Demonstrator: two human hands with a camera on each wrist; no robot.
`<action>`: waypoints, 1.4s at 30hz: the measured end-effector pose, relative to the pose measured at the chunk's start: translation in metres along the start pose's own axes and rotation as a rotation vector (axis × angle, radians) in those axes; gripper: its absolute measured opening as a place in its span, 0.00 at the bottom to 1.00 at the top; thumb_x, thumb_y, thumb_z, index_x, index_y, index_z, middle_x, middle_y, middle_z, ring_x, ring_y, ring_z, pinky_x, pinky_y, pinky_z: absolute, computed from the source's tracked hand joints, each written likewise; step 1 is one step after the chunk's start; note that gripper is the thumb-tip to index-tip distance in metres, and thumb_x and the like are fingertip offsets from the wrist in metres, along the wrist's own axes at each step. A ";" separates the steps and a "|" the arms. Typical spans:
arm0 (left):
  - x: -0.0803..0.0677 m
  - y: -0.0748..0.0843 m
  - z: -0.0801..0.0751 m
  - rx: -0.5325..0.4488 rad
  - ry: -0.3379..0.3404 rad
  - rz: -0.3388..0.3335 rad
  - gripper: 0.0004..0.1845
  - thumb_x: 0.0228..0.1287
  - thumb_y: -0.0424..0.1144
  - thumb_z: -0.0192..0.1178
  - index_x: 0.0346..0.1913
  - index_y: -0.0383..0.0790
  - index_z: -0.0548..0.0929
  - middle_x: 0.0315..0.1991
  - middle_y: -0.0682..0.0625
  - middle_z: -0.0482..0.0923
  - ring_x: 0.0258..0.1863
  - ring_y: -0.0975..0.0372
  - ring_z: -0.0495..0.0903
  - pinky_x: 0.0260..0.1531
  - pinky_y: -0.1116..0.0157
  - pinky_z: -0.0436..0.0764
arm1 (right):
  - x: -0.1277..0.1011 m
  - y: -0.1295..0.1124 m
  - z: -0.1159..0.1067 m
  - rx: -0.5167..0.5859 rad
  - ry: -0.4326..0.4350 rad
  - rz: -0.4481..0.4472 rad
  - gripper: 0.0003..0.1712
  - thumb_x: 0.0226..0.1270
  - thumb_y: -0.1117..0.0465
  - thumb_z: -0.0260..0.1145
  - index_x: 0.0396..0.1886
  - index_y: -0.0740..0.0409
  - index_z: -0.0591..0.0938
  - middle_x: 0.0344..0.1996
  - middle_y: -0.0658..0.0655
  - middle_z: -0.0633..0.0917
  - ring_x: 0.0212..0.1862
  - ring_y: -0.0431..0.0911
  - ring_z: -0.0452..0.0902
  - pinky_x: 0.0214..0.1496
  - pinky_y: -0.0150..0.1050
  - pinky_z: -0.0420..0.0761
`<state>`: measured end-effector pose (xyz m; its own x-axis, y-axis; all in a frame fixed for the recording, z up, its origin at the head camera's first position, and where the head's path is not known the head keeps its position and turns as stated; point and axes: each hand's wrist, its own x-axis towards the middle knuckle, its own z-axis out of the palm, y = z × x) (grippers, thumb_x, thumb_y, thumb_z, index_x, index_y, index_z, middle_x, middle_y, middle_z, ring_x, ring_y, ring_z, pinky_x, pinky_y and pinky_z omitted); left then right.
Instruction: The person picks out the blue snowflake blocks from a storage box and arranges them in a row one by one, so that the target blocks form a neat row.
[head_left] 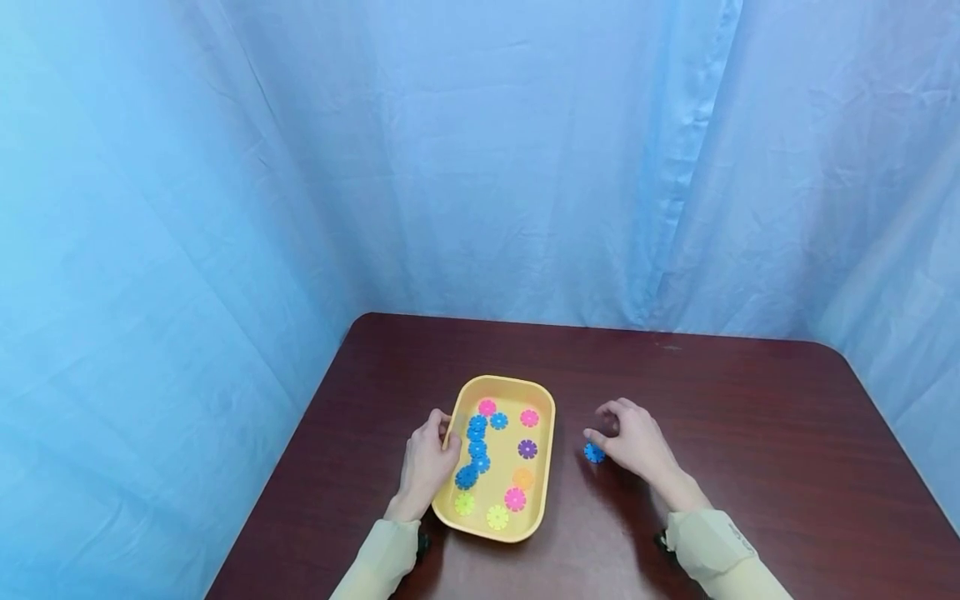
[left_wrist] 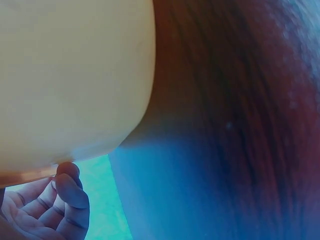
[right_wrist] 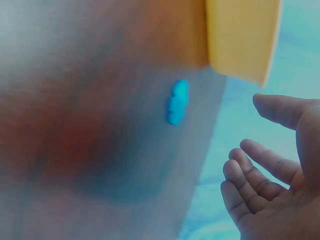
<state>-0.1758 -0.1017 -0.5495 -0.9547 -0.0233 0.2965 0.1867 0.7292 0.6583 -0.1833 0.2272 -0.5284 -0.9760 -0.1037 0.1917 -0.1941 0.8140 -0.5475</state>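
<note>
We held both forearms forward in pale sleeves. Our left hand [head_left: 426, 461] lay with fingers loosely curled, thumb toward the right. Our right hand [head_left: 633, 440] hovered with fingers relaxed, slightly bent, gripping nothing.

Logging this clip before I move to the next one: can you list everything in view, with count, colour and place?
Tray: one, yellow, on the table between the two hands.
Blue discs in tray: about six, joined in a chain along the tray's left side.
Pink discs: three, two at the tray's far end, one near its front.
Purple disc: one, mid-tray.
Orange disc: one, just nearer than the purple one.
Yellow-green discs: two, at the tray's near end.
Loose blue disc: one, on the table right of the tray.
Table: one, dark red-brown wood.
Curtain: blue, behind and beside the table.
Left hand: holds the tray's left rim.
Right hand: fingers relaxed, beside the loose blue disc.
</note>
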 end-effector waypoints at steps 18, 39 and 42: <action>-0.001 -0.001 0.001 -0.013 -0.002 -0.015 0.08 0.53 0.38 0.58 0.37 0.43 0.77 0.23 0.57 0.72 0.18 0.67 0.70 0.19 0.70 0.71 | 0.033 -0.046 -0.012 0.045 0.007 -0.092 0.21 0.47 0.48 0.71 0.38 0.55 0.80 0.33 0.52 0.79 0.33 0.46 0.72 0.35 0.40 0.74; 0.000 0.001 0.002 0.013 -0.016 -0.024 0.08 0.53 0.38 0.57 0.37 0.43 0.77 0.22 0.57 0.71 0.16 0.67 0.69 0.17 0.70 0.70 | 0.059 -0.086 0.026 0.125 -0.113 -0.090 0.23 0.46 0.51 0.72 0.40 0.58 0.80 0.37 0.55 0.79 0.39 0.49 0.74 0.40 0.40 0.75; 0.000 0.001 0.002 0.020 -0.018 -0.023 0.08 0.53 0.38 0.57 0.37 0.43 0.77 0.22 0.57 0.72 0.17 0.67 0.69 0.18 0.70 0.70 | 0.061 -0.088 0.035 0.133 -0.138 -0.099 0.23 0.46 0.52 0.72 0.41 0.60 0.80 0.36 0.55 0.79 0.39 0.49 0.74 0.40 0.40 0.74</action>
<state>-0.1761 -0.0997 -0.5502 -0.9627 -0.0283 0.2691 0.1601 0.7421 0.6509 -0.2289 0.1289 -0.4969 -0.9540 -0.2641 0.1420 -0.2924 0.7142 -0.6360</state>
